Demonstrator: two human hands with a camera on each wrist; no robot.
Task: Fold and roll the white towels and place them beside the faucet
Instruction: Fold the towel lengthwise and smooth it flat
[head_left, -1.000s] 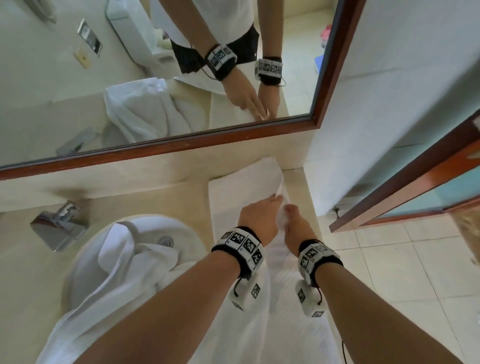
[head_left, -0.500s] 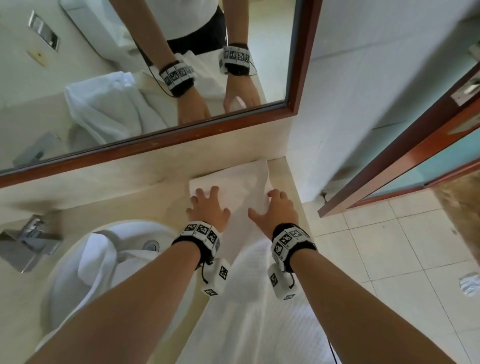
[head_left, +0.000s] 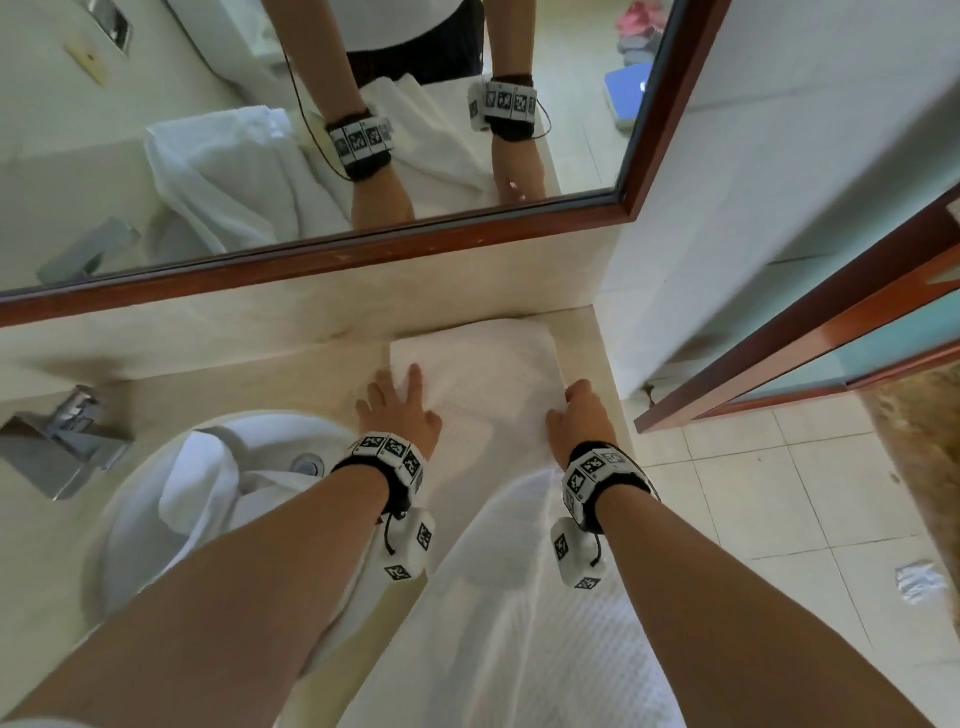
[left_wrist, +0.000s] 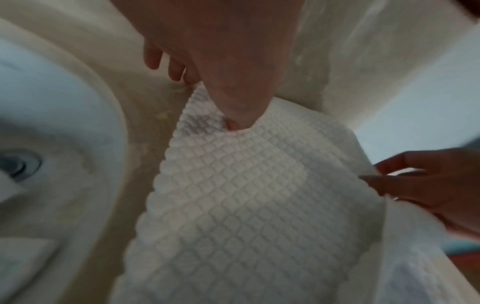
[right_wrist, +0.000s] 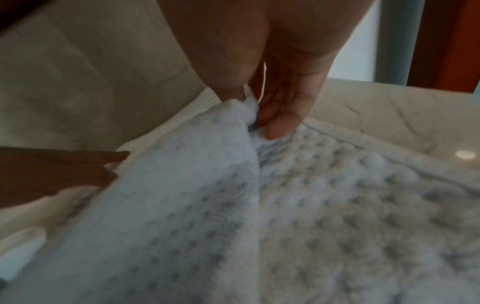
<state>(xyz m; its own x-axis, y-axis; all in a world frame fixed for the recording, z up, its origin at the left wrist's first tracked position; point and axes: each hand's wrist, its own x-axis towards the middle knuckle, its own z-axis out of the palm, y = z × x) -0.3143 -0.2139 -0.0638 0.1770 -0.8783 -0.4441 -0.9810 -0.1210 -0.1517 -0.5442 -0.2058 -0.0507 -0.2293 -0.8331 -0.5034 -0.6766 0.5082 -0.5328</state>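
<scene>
A white waffle-weave towel (head_left: 483, 358) lies folded on the beige counter (head_left: 291, 374) to the right of the sink, its near end hanging over the front edge. My left hand (head_left: 395, 402) rests on its left edge with fingers spread and straight; in the left wrist view the thumb (left_wrist: 233, 107) presses into the towel (left_wrist: 246, 195). My right hand (head_left: 576, 410) is at the right edge. In the right wrist view its thumb and fingertips (right_wrist: 280, 127) pinch a raised fold of the towel (right_wrist: 324, 205). A second white towel (head_left: 197, 499) lies crumpled in the sink.
A chrome faucet (head_left: 62, 441) stands at the far left behind the white sink (head_left: 311, 431). A wood-framed mirror (head_left: 363, 254) runs above the counter. The counter ends just right of the towel, beside a white wall (head_left: 753, 208) and a tiled floor (head_left: 779, 519).
Both hands moved from the towel's middle out to its left and right edges. The right hand went from lying flat to pinching the edge. The view tilted down a little.
</scene>
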